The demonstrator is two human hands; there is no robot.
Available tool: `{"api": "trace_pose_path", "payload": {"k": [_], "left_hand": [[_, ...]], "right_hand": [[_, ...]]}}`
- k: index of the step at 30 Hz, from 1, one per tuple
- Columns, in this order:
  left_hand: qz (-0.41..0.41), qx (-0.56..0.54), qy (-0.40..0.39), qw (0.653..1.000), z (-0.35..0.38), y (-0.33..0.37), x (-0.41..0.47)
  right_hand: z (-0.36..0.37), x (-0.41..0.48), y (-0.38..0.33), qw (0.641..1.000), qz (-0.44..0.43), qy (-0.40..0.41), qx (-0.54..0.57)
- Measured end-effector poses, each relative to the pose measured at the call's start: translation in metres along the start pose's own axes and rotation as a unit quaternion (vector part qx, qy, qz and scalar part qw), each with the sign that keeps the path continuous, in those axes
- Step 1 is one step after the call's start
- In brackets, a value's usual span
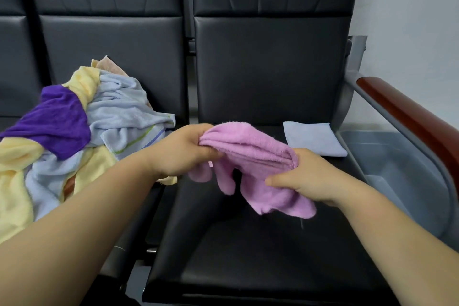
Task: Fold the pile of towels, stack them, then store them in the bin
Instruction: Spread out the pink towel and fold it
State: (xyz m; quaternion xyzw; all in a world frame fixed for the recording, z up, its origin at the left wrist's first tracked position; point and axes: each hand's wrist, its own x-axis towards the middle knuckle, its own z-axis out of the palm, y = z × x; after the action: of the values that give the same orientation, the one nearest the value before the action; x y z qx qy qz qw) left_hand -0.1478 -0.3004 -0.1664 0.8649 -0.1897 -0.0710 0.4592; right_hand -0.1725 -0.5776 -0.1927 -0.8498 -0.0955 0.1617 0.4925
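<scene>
Above the right-hand seat (248,256), your left hand (183,149) and right hand (305,176) each grip an end of the pink towel (248,151), which sags bunched between and below them, so spread its top edge level and match corners before folding, then stack it on the folded blue towel (313,138) just beyond.

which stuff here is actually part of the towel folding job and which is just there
Part of the job:
- pink towel, gripped by the left hand and right hand
- pile of towels on the left seat
- folded blue towel
- bin beyond the armrest

Just there:
- black seats
- armrest
- wall
</scene>
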Motion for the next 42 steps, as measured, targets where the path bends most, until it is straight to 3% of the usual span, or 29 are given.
{"api": "trace_pose_path", "payload": {"k": [3, 6, 10, 13, 16, 18, 21, 23, 24, 26, 28, 29, 31, 35, 39, 42], "left_hand": [[0.013, -0.113, 0.081, 0.99, 0.01, 0.002, 0.002], [0.026, -0.138, 0.059, 0.988, 0.017, -0.002, 0.008], [0.016, 0.105, -0.061, 0.993, 0.015, -0.006, 0.009], [-0.015, 0.202, -0.076, 0.976, 0.012, -0.011, 0.011], [-0.014, -0.02, -0.042, 0.999, 0.009, -0.011, 0.007], [-0.006, -0.148, -0.01, 0.989, 0.007, -0.013, 0.007], [0.007, -0.25, 0.016, 0.968, 0.014, -0.012, 0.01], [0.016, -0.273, -0.01, 0.962, 0.02, -0.009, 0.012], [0.02, -0.25, -0.031, 0.967, 0.022, -0.006, 0.011], [0.018, -0.071, -0.054, 0.996, 0.02, -0.008, 0.011], [-0.006, 0.156, -0.077, 0.985, 0.017, -0.013, 0.013], [-0.024, 0.194, -0.077, 0.978, 0.015, -0.014, 0.014], [-0.031, 0.151, -0.05, 0.987, 0.01, -0.018, 0.014], [-0.008, -0.101, 0.017, 0.995, 0.0, -0.017, 0.012], [0.031, -0.191, 0.05, 0.98, 0.006, -0.001, 0.01], [0.021, -0.13, -0.005, 0.991, 0.004, 0.018, 0.008]], "right_hand": [[0.006, 0.003, -0.001, 0.994, 0.013, 0.04, -0.104], [0.006, 0.007, -0.002, 0.981, 0.01, 0.055, -0.186], [-0.002, 0.006, -0.007, 0.971, 0.009, 0.104, -0.216], [-0.004, 0.001, -0.01, 0.993, 0.032, 0.063, -0.094], [-0.002, -0.003, -0.007, 1.0, 0.008, 0.025, 0.005], [0.0, -0.003, -0.007, 0.999, 0.026, 0.02, 0.03], [0.005, -0.002, -0.012, 0.995, 0.063, 0.027, -0.076], [0.007, 0.001, -0.012, 0.986, 0.061, 0.054, -0.147], [0.006, 0.003, -0.012, 0.982, 0.052, 0.069, -0.171], [0.002, 0.006, -0.01, 0.975, 0.041, 0.095, -0.194], [-0.004, 0.005, -0.009, 0.981, 0.056, 0.1, -0.157], [-0.005, 0.003, -0.008, 0.988, 0.06, 0.084, -0.112], [-0.004, -0.001, -0.008, 0.998, 0.053, 0.035, -0.017], [-0.001, -0.004, -0.01, 0.998, 0.037, 0.021, 0.038], [-0.004, -0.002, -0.02, 0.989, 0.037, 0.054, -0.13], [-0.021, 0.006, -0.037, 0.961, 0.003, 0.097, -0.259]]}}
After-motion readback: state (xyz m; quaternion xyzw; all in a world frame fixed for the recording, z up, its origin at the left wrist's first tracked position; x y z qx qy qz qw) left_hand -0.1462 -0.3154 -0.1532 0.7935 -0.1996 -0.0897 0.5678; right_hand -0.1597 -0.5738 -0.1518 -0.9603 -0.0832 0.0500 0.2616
